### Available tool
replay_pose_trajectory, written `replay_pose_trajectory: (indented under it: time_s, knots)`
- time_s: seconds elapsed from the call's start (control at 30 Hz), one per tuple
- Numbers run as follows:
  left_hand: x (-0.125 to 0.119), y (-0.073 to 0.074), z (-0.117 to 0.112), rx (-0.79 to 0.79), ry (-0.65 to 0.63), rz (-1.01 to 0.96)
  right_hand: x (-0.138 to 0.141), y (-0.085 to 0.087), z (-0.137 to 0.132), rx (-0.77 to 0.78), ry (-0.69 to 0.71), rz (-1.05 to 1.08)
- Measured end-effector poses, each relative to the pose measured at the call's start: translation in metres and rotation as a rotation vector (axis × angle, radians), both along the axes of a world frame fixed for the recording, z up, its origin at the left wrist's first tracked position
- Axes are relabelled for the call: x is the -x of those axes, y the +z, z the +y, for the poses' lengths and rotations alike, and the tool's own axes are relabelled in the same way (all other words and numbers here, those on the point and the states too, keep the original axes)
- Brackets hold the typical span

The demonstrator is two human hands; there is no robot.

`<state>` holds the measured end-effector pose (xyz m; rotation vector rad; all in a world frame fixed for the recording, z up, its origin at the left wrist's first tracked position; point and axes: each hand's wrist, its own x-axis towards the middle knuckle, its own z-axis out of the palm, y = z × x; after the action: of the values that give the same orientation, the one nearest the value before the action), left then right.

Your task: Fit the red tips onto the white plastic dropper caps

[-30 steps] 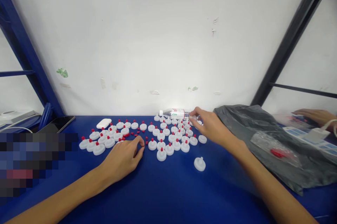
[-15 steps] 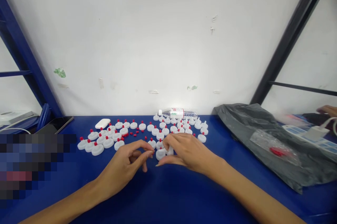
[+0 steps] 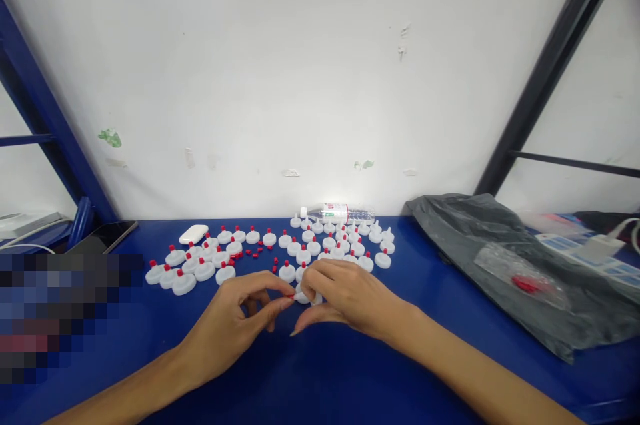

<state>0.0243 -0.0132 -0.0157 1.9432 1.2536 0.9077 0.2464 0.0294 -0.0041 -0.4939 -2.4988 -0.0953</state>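
Between its thumb and index finger, my left hand pinches a small red cap. My right hand has its fingers curled around a white nozzle lid, mostly hidden by the fingers, and its thumb stands apart below. White plastic shows right beside the red cap; whether they touch I cannot tell. Behind my hands stand several white lids with red tips, upright on the blue table. Loose red caps lie among them. Bare white nozzle lids stand at the back right.
A clear bottle lies along the wall. At the left are a white case and a dark phone. A grey plastic bag carries a clear pouch with red pieces. A power strip lies at far right.
My left hand has moved slightly right with the red cap, closer to my right hand. My right hand has shifted a little down and left, and the white plastic now shows beside the cap.
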Motion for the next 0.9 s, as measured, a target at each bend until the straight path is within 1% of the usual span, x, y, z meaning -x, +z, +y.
replay_pose_trajectory:
  time_s: [0.1,0.17,0.27,0.37,0.43,0.47,0.57,0.67,0.8,0.9]
  knots:
    - [0.000,0.002,-0.001,-0.031,0.047,0.002,-0.003,0.001,-0.001,0.105,0.024,-0.029]
    - [0.000,0.002,-0.001,-0.040,0.070,-0.012,-0.005,0.000,-0.002,0.148,0.043,-0.027]
    - [0.002,0.001,0.001,-0.027,0.086,-0.027,-0.005,-0.003,-0.002,0.173,0.045,0.035]
    - [0.003,-0.002,0.004,0.009,0.084,-0.059,-0.005,-0.007,-0.002,0.165,0.044,0.086]
    - [0.004,-0.004,0.006,0.004,0.064,-0.041,-0.004,-0.008,-0.002,0.166,0.050,0.107]
    - [0.005,-0.004,0.006,-0.023,0.042,0.001,-0.004,-0.008,-0.002,0.168,0.049,0.118]
    - [0.006,-0.003,0.002,-0.153,-0.076,0.194,-0.002,-0.007,-0.003,0.178,0.061,0.136]
    - [0.007,-0.001,-0.005,-0.215,-0.186,0.307,0.001,-0.007,-0.007,0.108,0.104,0.149]
    - [0.009,0.000,-0.010,-0.239,-0.226,0.362,0.006,-0.008,-0.011,-0.072,0.128,0.104]
    - [0.010,-0.003,-0.012,-0.276,-0.263,0.368,0.010,-0.012,-0.011,-0.162,0.142,0.114]
